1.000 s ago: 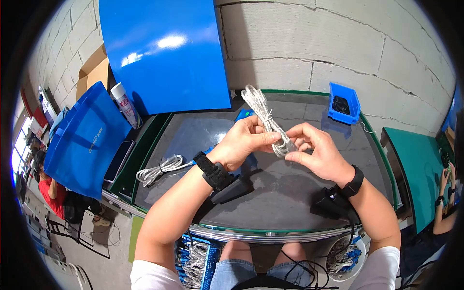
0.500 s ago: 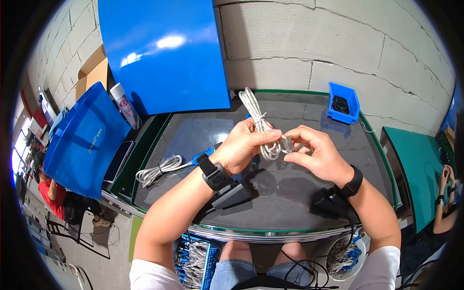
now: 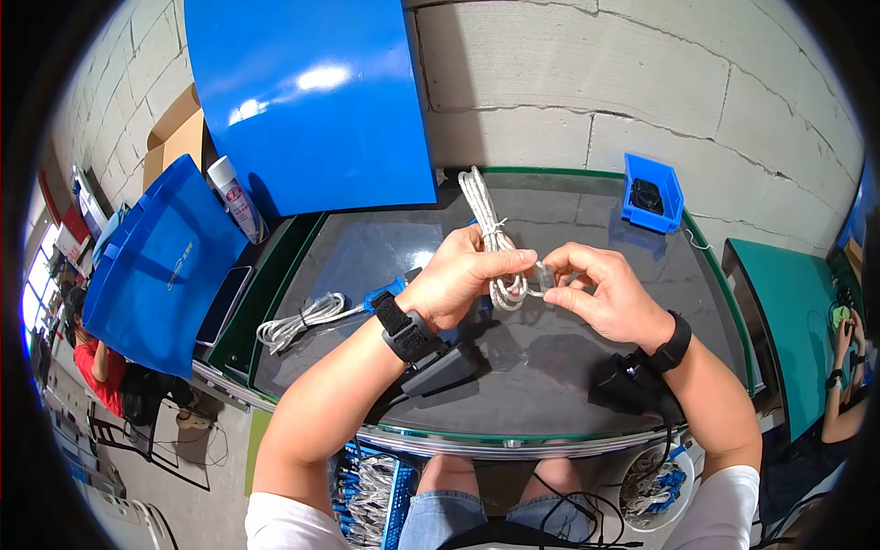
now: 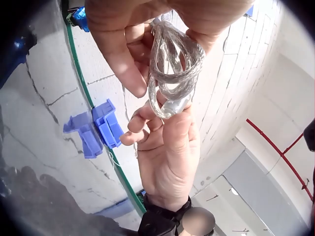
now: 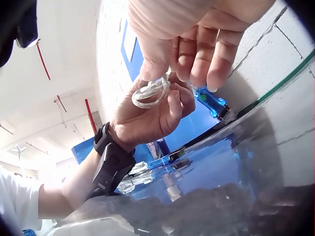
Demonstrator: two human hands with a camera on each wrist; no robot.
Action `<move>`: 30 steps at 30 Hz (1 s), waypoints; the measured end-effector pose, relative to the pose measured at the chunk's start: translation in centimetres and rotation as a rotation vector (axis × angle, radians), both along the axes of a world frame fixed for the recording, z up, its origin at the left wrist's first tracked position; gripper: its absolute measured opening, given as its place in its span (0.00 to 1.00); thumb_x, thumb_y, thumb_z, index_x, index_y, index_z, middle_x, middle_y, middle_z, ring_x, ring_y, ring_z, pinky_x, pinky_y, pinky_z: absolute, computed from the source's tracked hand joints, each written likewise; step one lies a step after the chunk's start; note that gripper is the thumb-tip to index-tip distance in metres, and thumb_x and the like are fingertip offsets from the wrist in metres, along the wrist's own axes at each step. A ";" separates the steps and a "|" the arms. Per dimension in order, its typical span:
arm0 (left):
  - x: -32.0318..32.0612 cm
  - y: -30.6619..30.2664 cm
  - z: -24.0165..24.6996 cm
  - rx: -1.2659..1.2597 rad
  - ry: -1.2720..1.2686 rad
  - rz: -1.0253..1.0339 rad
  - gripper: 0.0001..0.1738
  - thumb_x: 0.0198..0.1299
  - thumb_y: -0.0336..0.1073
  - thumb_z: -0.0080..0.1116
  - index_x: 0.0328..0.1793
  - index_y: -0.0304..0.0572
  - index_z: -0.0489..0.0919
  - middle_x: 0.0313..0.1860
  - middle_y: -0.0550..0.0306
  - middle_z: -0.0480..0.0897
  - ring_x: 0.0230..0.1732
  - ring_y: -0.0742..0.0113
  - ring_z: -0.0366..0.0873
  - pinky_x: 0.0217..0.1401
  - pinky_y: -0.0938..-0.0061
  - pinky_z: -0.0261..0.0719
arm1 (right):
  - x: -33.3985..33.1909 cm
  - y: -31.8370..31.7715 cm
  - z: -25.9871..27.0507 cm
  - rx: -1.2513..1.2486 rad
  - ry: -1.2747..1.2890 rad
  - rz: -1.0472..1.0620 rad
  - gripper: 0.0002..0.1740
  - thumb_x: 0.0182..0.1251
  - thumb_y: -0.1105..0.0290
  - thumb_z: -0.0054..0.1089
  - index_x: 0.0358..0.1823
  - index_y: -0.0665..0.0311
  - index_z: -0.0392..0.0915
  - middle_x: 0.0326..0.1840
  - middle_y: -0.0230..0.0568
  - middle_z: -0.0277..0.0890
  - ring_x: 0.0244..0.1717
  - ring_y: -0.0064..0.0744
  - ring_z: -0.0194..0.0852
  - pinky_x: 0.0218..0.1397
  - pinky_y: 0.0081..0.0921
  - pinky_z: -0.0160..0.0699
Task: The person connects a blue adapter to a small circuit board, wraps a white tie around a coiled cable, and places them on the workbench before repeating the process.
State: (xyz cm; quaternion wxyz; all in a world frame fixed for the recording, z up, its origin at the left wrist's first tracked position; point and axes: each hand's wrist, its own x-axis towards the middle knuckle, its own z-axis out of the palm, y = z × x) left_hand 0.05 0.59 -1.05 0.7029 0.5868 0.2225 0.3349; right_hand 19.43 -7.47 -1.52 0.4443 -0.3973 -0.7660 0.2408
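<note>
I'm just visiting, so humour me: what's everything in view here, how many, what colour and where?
Coiled braided cables: two on top, silvery, one handheld, one left on the table
Blue plastic connectors: at least two, near those coils
Glossy table: one, dark, green-edged, centre
Plastic bin: one, blue, far right, black item inside
Large panel: one, blue, back left
Bag: one, blue, left
Spray can: one, mostly white, behind bag
Flat phone-like slab: one, dark, beside bag
Cardboard box: one, brown, back left
Basket: one, blue, below, cables inside
Bucket: one, white, below right, cables inside
Side table: one, green, right
Bystanders: at least two, left and right edges
Hands: left, right, bare, black-strapped wrists
</note>
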 end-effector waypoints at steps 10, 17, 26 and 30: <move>-0.3 0.3 -0.1 0.026 -0.041 -0.070 0.14 0.58 0.38 0.63 0.43 0.39 0.74 0.37 0.53 0.82 0.37 0.69 0.80 0.40 0.75 0.77 | 0.1 0.0 -0.2 -0.085 0.075 0.032 0.10 0.62 0.77 0.58 0.44 0.69 0.71 0.34 0.32 0.70 0.33 0.17 0.65 0.34 0.15 0.70; -0.2 0.2 0.3 0.032 -0.086 -0.159 0.20 0.61 0.42 0.60 0.54 0.40 0.70 0.48 0.53 0.79 0.48 0.68 0.79 0.49 0.69 0.82 | 0.7 0.2 -0.1 -0.069 0.141 -0.055 0.14 0.61 0.75 0.59 0.48 0.65 0.70 0.41 0.32 0.71 0.40 0.19 0.67 0.36 0.17 0.72; -0.1 -0.2 0.4 0.052 -0.008 -0.170 0.21 0.60 0.38 0.62 0.54 0.37 0.69 0.47 0.55 0.79 0.48 0.68 0.79 0.49 0.70 0.81 | 0.2 -0.1 0.6 0.070 -0.108 -0.059 0.26 0.55 0.71 0.67 0.56 0.64 0.70 0.47 0.37 0.73 0.46 0.28 0.72 0.37 0.22 0.78; 0.0 -0.2 0.4 0.018 -0.069 -0.138 0.17 0.59 0.32 0.59 0.52 0.35 0.69 0.45 0.54 0.80 0.47 0.69 0.80 0.47 0.71 0.82 | -0.2 -0.3 0.2 0.150 -0.054 -0.127 0.22 0.57 0.76 0.61 0.55 0.64 0.71 0.43 0.38 0.75 0.41 0.29 0.75 0.37 0.23 0.78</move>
